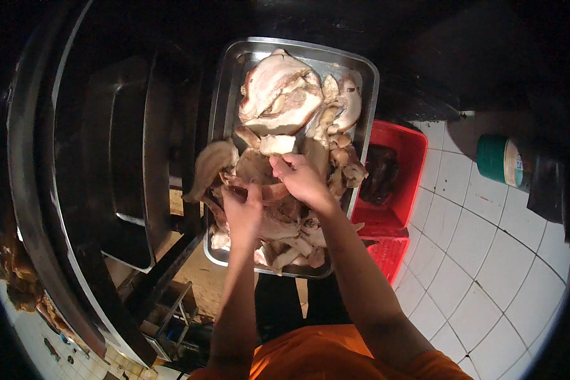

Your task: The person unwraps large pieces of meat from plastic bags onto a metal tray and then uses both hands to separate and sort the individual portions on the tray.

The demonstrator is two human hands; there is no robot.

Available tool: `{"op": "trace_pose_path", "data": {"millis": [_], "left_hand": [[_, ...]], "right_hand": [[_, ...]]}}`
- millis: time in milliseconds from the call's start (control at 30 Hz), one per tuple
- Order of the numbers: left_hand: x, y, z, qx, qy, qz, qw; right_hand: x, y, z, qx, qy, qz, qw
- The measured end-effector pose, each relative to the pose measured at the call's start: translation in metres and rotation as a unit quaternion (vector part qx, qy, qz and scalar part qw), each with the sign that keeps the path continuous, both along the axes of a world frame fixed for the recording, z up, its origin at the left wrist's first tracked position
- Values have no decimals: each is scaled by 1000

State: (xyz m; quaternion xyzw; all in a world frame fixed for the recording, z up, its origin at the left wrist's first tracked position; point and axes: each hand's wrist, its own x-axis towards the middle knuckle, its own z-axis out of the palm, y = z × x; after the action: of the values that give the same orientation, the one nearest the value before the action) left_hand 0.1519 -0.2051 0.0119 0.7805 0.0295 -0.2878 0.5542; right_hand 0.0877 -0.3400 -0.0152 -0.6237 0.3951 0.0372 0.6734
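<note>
A deep rectangular metal tray (371, 95) lies before me, heaped with pale, fatty pieces of meat. My left hand (242, 209) grips one end of a reddish strip of meat (274, 191) over the middle of the heap. Just right of it, my right hand (301, 180) has its thumb and fingertips together beside a whitish block of fat (278, 144); whether they pinch something is hidden. At the tray's far end rests a large folded slab of meat (280, 95). A curved, ear-like piece (211, 166) hangs over the left rim.
Red plastic crates (417, 175) stand right of the tray, one with dark contents (380, 175). A green container (494, 159) is near the white tiled wall (465, 237). Dark metal equipment with a long curved edge (57, 142) fills the left side.
</note>
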Motion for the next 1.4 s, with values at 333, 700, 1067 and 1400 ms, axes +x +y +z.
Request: {"op": "trace_pose_path", "data": {"millis": [333,700,1067,1400], "left_hand": [[11,-1,-27,-66,12,133,989],[100,-25,-56,-68,21,210,975],[80,-108,2,322,-177,-428,826],[69,-98,-30,379,-131,-426,811]], "right_hand": [[-27,21,4,212,-224,-87,947],[-52,16,-6,-151,-41,-79,985],[-74,-16,28,-439,19,77,895],[31,-50,-5,-533,16,164,830]]}}
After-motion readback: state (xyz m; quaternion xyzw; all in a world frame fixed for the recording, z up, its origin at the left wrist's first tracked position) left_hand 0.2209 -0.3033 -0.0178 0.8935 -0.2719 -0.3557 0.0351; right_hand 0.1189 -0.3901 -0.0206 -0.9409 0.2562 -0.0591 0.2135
